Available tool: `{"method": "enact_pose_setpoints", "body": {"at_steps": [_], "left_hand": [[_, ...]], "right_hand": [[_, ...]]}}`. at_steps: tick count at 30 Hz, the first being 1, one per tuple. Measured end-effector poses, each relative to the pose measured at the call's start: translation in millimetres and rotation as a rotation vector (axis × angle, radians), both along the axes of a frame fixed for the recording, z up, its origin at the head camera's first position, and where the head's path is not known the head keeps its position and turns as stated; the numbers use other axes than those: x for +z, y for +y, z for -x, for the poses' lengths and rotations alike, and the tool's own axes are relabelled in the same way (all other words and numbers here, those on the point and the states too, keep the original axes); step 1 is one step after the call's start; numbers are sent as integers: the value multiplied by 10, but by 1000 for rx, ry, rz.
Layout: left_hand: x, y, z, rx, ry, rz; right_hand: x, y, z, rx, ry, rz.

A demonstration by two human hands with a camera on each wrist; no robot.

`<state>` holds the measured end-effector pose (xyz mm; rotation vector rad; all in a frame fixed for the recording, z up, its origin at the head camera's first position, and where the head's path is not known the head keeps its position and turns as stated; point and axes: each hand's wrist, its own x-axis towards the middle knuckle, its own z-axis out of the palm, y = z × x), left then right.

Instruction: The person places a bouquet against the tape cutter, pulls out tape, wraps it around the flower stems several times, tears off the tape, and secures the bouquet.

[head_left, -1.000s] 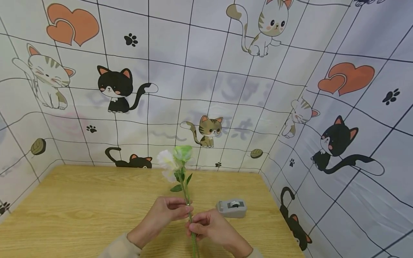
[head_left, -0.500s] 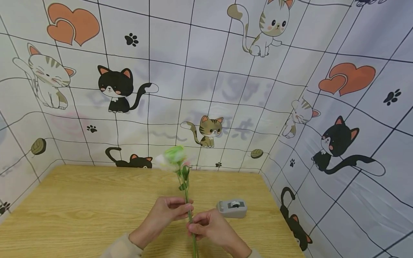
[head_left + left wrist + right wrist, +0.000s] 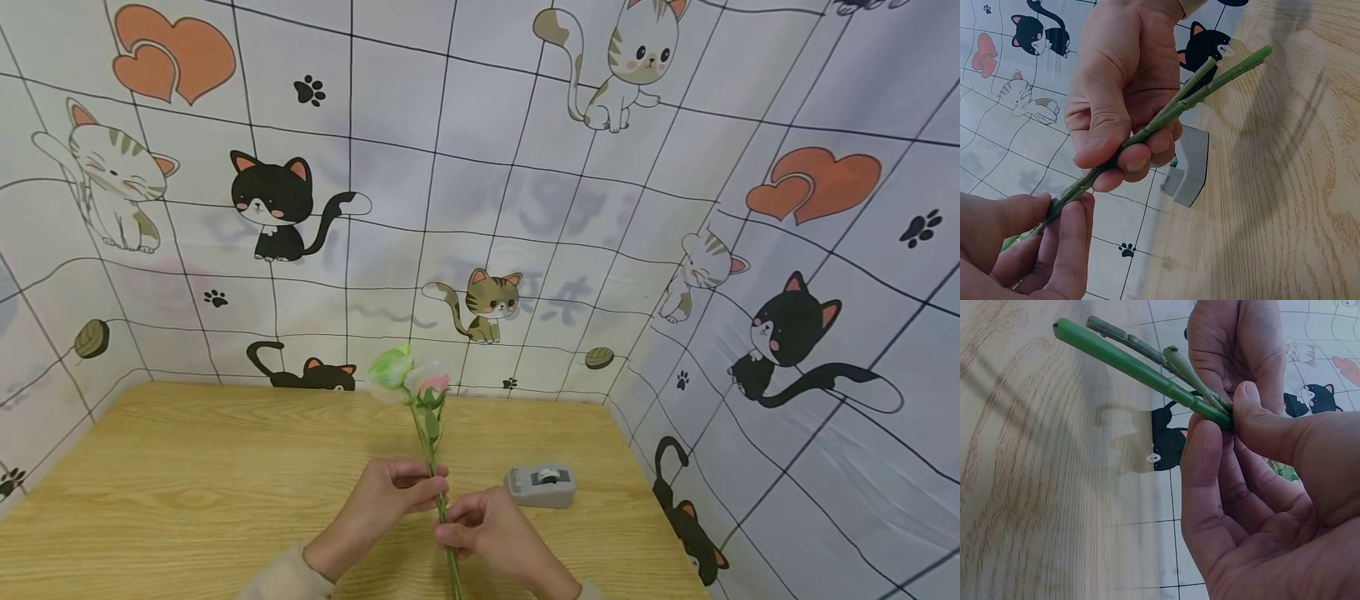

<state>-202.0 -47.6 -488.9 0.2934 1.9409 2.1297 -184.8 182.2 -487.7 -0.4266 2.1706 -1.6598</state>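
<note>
A small bunch of artificial flowers stands nearly upright, slightly tilted, in the middle of the head view. Its blooms are pale green and pinkish white, with green leaves below. My left hand pinches the stems between thumb and fingers, under the leaves. Just lower, my right hand grips the same stems with thumb and curled fingers. Beyond the right hand, the cut ends of the green stems stick out side by side; three show in the right wrist view. In the left wrist view the blooms are out of sight.
A grey tape dispenser sits on the wooden table, just right of the right hand. Behind and to the right hangs a white grid-patterned cloth printed with cats and hearts.
The flowers have turned about their stems: the green bloom has swung left, and the pinkish bloom now shows at the right. Both hands have stayed nearly in place.
</note>
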Motion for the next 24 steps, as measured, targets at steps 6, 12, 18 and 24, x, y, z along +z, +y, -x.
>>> {"method": "enact_pose_setpoints", "body": {"at_steps": [6, 12, 18, 24], "left_hand": [[-15, 12, 2, 19, 8, 26], [-42, -13, -7, -14, 21, 69], [-38, -52, -16, -47, 71, 114], [-16, -167, 29, -11, 55, 115]], "right_hand": [[20, -46, -20, -18, 44, -47], [42, -90, -41, -40, 69, -62], [33, -116, -10, -60, 123, -78], [42, -143, 7, -34, 144, -97]]}}
